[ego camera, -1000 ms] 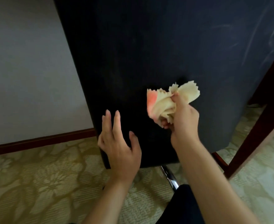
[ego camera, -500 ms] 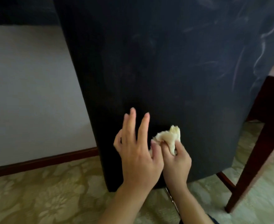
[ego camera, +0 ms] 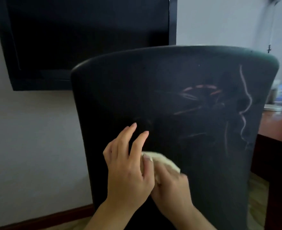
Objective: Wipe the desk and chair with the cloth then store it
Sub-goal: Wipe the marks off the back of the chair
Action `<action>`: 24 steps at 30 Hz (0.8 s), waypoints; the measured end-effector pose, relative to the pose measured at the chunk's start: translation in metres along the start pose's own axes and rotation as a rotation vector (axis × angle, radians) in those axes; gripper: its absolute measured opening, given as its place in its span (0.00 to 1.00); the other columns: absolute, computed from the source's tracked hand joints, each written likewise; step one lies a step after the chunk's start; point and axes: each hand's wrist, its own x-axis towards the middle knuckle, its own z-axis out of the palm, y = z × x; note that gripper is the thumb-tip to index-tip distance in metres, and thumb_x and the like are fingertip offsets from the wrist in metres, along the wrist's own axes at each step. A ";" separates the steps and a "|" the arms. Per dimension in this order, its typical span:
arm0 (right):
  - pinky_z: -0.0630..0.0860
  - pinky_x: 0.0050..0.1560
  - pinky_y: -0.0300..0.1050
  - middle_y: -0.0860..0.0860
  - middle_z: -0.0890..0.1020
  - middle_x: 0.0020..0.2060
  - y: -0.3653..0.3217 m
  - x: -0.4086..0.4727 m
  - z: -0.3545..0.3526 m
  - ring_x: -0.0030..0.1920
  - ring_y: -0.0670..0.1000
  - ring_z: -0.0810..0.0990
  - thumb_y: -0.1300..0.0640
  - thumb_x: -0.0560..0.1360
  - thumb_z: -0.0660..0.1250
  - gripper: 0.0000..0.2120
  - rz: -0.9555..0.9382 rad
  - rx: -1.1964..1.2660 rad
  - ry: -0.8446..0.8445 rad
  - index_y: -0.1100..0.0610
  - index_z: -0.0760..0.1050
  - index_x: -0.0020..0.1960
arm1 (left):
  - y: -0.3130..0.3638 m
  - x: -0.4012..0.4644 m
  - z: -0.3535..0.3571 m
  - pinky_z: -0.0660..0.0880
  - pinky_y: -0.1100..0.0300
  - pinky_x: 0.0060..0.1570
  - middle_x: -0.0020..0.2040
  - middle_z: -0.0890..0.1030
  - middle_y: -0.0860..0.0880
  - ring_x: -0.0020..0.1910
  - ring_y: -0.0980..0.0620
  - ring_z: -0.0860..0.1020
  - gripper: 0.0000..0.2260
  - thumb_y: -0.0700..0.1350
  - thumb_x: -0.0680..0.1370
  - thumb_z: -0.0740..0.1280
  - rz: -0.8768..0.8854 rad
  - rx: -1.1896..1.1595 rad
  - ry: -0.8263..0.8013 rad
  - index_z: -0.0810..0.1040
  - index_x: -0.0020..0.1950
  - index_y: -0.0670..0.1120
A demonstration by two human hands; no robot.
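Right hand (ego camera: 171, 186) grips cloth (ego camera: 162, 161) against chair back (ego camera: 170, 83); left hand (ego camera: 128, 170) spread

The chair (ego camera: 162, 100) back is black, marked on its right part with pinkish-red dashes and strokes and one pale, wavy whitish line running down near the edge. The cloth (ego camera: 162, 161) is pale cream-yellow. Behind, the screen (ego camera: 87, 39) is black with a black frame, against a wall (ego camera: 29, 130) of plain grey-white. The skirting (ego camera: 42, 219) is dark reddish-brown. The desk (ego camera: 279, 128) is reddish-brown wood. The carpet (ego camera: 256, 196) is yellowish-green with a lighter pattern
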 end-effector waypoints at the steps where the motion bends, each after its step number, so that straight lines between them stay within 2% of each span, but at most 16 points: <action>1: 0.61 0.34 0.22 0.40 0.82 0.37 0.002 -0.007 0.002 0.34 0.38 0.79 0.51 0.74 0.62 0.10 -0.023 -0.013 -0.063 0.48 0.79 0.53 | -0.001 0.005 -0.002 0.62 0.49 0.69 0.74 0.69 0.47 0.74 0.48 0.67 0.23 0.44 0.74 0.64 0.016 0.017 0.007 0.72 0.70 0.49; 3: 0.62 0.33 0.25 0.39 0.83 0.38 0.003 0.005 -0.002 0.34 0.38 0.79 0.51 0.74 0.61 0.11 -0.055 -0.041 -0.068 0.47 0.78 0.54 | -0.006 0.016 -0.004 0.62 0.48 0.69 0.75 0.68 0.47 0.75 0.49 0.65 0.24 0.45 0.76 0.62 0.019 0.058 0.012 0.70 0.73 0.48; 6: 0.70 0.30 0.34 0.45 0.85 0.39 -0.010 0.067 -0.021 0.36 0.44 0.80 0.53 0.72 0.61 0.13 -0.126 -0.088 0.190 0.53 0.81 0.50 | -0.013 0.026 -0.003 0.64 0.47 0.71 0.76 0.67 0.48 0.75 0.52 0.65 0.26 0.43 0.77 0.60 0.027 0.033 0.055 0.64 0.77 0.46; 8: 0.75 0.30 0.41 0.48 0.84 0.39 -0.028 0.115 -0.037 0.37 0.49 0.80 0.54 0.71 0.63 0.11 -0.150 -0.052 0.346 0.55 0.82 0.49 | -0.016 0.028 -0.005 0.62 0.54 0.72 0.75 0.68 0.49 0.73 0.54 0.66 0.25 0.41 0.77 0.60 0.014 -0.077 0.128 0.65 0.75 0.45; 10: 0.75 0.30 0.44 0.49 0.84 0.38 -0.043 0.149 -0.043 0.36 0.52 0.81 0.56 0.71 0.68 0.08 -0.170 0.011 0.386 0.56 0.81 0.48 | -0.019 0.037 -0.012 0.61 0.59 0.71 0.72 0.70 0.46 0.70 0.51 0.68 0.22 0.41 0.77 0.61 -0.012 -0.140 0.212 0.69 0.71 0.44; 13: 0.76 0.29 0.47 0.49 0.83 0.39 -0.047 0.146 -0.028 0.36 0.55 0.81 0.55 0.72 0.66 0.06 -0.181 0.031 0.263 0.55 0.79 0.46 | -0.029 0.065 -0.024 0.59 0.56 0.71 0.71 0.69 0.39 0.70 0.43 0.68 0.22 0.39 0.74 0.64 -0.011 -0.042 0.301 0.72 0.68 0.42; 15: 0.76 0.30 0.45 0.47 0.84 0.42 -0.039 0.106 -0.007 0.39 0.53 0.82 0.50 0.71 0.62 0.09 -0.185 0.012 0.058 0.51 0.78 0.48 | -0.037 0.083 -0.031 0.57 0.55 0.70 0.73 0.67 0.38 0.73 0.41 0.66 0.24 0.39 0.72 0.67 -0.019 0.049 0.327 0.72 0.69 0.42; 17: 0.73 0.27 0.42 0.44 0.83 0.38 -0.032 0.061 0.013 0.34 0.49 0.81 0.47 0.70 0.61 0.09 -0.183 -0.017 -0.111 0.48 0.74 0.47 | -0.045 0.094 -0.035 0.55 0.52 0.71 0.76 0.63 0.39 0.77 0.40 0.60 0.27 0.40 0.73 0.66 -0.032 0.127 0.289 0.69 0.73 0.44; 20: 0.65 0.20 0.39 0.42 0.80 0.31 -0.029 0.033 0.029 0.25 0.45 0.75 0.46 0.69 0.61 0.06 -0.169 -0.035 -0.207 0.48 0.71 0.42 | -0.056 0.105 -0.038 0.55 0.44 0.73 0.79 0.59 0.40 0.80 0.41 0.54 0.30 0.44 0.75 0.64 -0.028 0.232 0.190 0.64 0.78 0.46; 22: 0.64 0.23 0.35 0.40 0.80 0.33 -0.033 0.040 0.029 0.26 0.43 0.75 0.46 0.70 0.60 0.06 -0.157 -0.045 -0.234 0.47 0.72 0.41 | -0.059 0.113 -0.040 0.57 0.41 0.73 0.79 0.59 0.41 0.80 0.41 0.53 0.30 0.46 0.76 0.62 -0.036 0.249 0.170 0.62 0.79 0.47; 24: 0.71 0.25 0.37 0.40 0.82 0.38 -0.039 0.052 0.024 0.31 0.43 0.79 0.45 0.72 0.60 0.07 -0.155 -0.030 -0.235 0.46 0.74 0.44 | -0.058 0.124 -0.044 0.58 0.41 0.72 0.78 0.62 0.42 0.79 0.41 0.55 0.28 0.49 0.77 0.61 -0.037 0.220 0.177 0.63 0.78 0.48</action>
